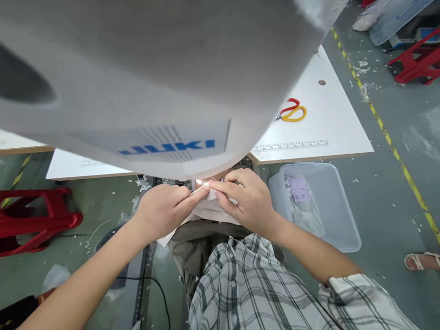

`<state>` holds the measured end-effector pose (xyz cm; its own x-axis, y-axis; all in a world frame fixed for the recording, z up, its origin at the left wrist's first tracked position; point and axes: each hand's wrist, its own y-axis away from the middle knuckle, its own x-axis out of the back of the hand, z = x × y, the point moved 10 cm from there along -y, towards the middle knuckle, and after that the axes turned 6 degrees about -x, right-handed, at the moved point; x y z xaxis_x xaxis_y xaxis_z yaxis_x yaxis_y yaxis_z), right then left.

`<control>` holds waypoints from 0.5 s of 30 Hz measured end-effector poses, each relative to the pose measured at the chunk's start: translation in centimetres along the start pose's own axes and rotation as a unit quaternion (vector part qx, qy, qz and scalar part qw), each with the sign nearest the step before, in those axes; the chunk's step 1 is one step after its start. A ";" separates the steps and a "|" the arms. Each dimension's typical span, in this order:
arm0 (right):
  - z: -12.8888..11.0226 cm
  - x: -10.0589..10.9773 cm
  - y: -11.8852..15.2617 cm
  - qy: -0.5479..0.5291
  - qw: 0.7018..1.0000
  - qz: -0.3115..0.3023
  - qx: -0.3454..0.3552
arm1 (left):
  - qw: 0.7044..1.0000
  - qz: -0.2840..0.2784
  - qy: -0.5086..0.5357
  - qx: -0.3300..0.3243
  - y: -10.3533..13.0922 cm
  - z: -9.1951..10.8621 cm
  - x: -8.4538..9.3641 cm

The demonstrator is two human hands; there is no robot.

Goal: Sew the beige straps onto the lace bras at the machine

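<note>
A pale piece of fabric (212,213) hangs below my hands and reaches down over my lap. My left hand (169,206) is closed on its upper edge, thumb and index finger pressed together. Facing it, my right hand (246,198) pinches the same edge, and the fingertips of both hands almost touch. A fine thread seems to show by the right fingertips. Just above the hands is the large white sewing machine head (172,99) with blue JUKI lettering; it hides the needle area and part of the work surface.
Scissors (294,112) with red and yellow handles lie on the white table (338,126), near a printed ruler strip. A clear plastic bin (343,214) holding bagged material is at my right. One red stool (31,215) stands left, another (425,52) far right. Scraps litter the floor.
</note>
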<state>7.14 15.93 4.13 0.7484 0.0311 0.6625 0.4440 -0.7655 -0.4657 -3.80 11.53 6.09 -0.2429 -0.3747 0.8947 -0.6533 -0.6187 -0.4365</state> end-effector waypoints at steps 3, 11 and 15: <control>1.6 -1.0 0.9 -0.095 0.993 -0.031 -0.065 | 0.999 0.003 -0.039 -0.022 -0.6 0.0 0.0; 2.9 -0.8 0.9 -0.133 0.985 -0.035 -0.106 | 0.987 -0.054 -0.137 0.068 -1.5 2.3 0.0; 2.7 -0.2 -1.0 -0.112 0.989 -0.040 -0.085 | 0.983 -0.062 -0.135 0.110 -1.8 2.7 0.0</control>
<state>7.88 18.38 2.91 0.8137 0.2228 0.5369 0.4306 -0.8514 -0.2994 -0.67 10.81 6.62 0.0485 -0.4380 0.8977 -0.4872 -0.7949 -0.3616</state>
